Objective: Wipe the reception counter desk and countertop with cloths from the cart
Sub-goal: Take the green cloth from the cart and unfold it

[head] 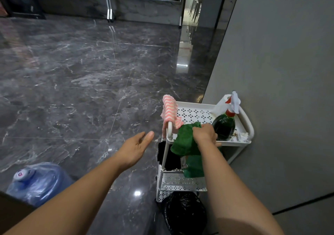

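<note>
Cart lower shelves half-hidden, right hand gripping green cloth, fingertips buried, left hand spread, empty

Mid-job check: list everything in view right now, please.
White perforated plastic cart: one, white, beside grey wall.
Pink-and-white zigzag cloth: one, draped over cart's left end.
Green terry cloth: one, over top tray's front edge.
Dark green spray bottle: one, in top tray.
Black cloth: one, hanging under top tray.
Black plastic bag: one, at cart's foot.
Blue water jug: one, floor, lower left.
Left hand: open, left of cart.
Right hand: grips green terry cloth.
</note>
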